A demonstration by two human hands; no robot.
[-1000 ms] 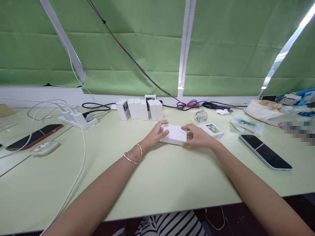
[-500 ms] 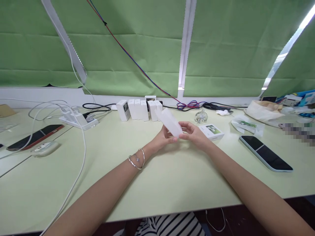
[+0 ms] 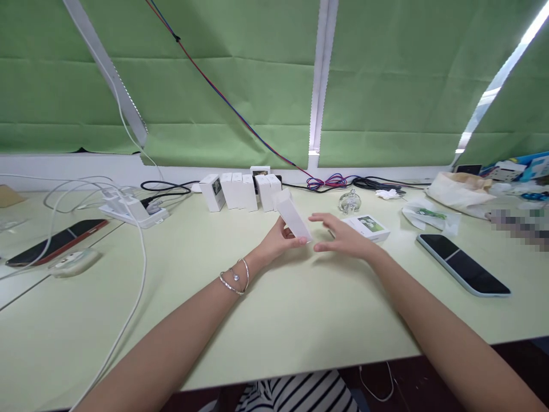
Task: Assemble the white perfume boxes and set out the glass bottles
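Note:
My left hand grips a small white box, held tilted just above the table. Its fingers wrap behind the box while the thumb presses near the lower end. To the right of that box, my right hand is open, thumb and fingers apart with nothing between them. Just behind the right hand lies another white box with a green picture on top, flat on the table. A row of white boxes stands upright farther back, beyond the left hand.
A phone lies at the right, near a plastic wrapper and a cloth bag. A clear glass-like ornament stands behind the flat box. At left are a power strip, another phone, a mouse-like object and a white cable.
My right hand has let go of the white box and moved slightly right, its fingers spreading. The left hand keeps hold of the box, now turned a little more upright.

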